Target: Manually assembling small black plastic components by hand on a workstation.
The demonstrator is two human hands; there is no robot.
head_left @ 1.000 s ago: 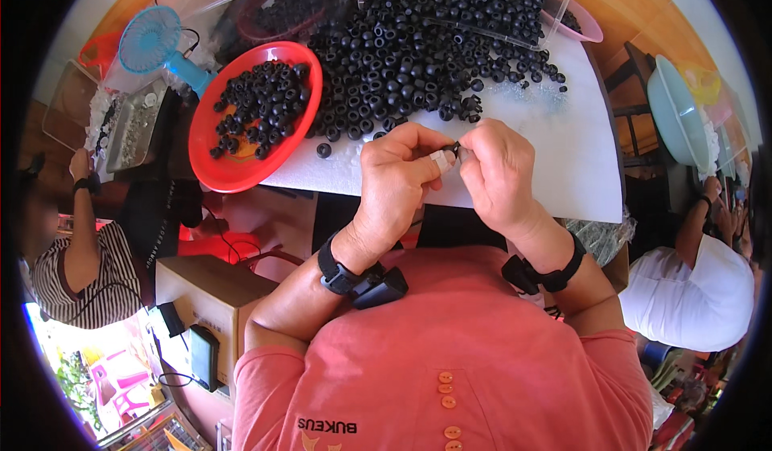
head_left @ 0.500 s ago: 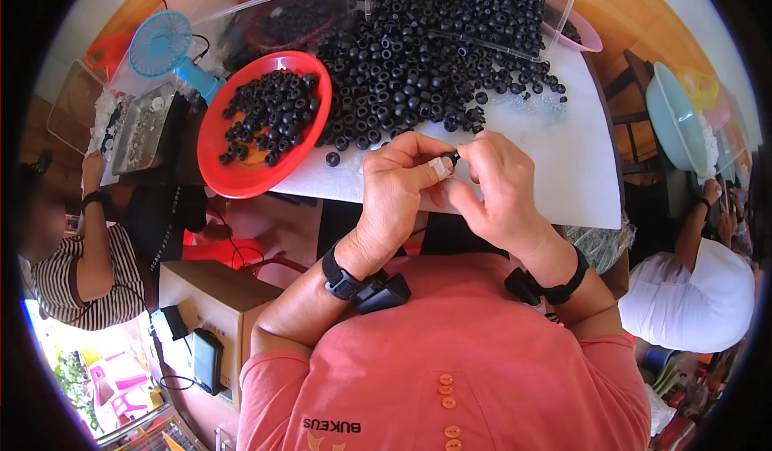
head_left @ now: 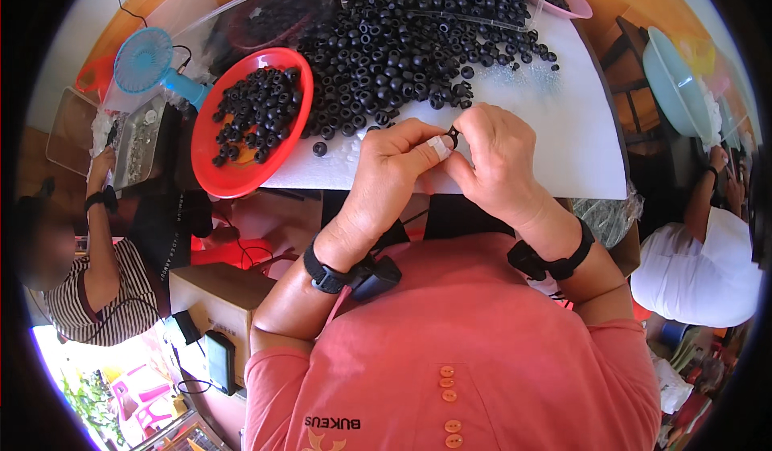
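Above the near edge of the white table (head_left: 579, 141), my two hands meet at a small black ring-shaped part (head_left: 453, 134). My left hand (head_left: 386, 170) pinches it from the left; white tape wraps the thumb. The fingertips of my right hand (head_left: 500, 157) close on its other side, hiding much of it. Just beyond my hands spreads a heap of black, round, hollow parts (head_left: 378, 73). To the left, a red plate (head_left: 211, 176) holds more such black parts. One loose black part (head_left: 319, 149) lies between plate and hands.
Tiny clear beads (head_left: 527, 77) lie scattered right of the heap. A pink bowl (head_left: 582, 9) stands at the far right, a blue fan (head_left: 145, 61) at the far left. Beside me are a cardboard box (head_left: 211, 290), a light-blue basin (head_left: 675, 89) and people working on both sides.
The whole view has shifted slightly. My hands stay together at the black part, with the right fingers turned a little, and more of its ring shape now shows.
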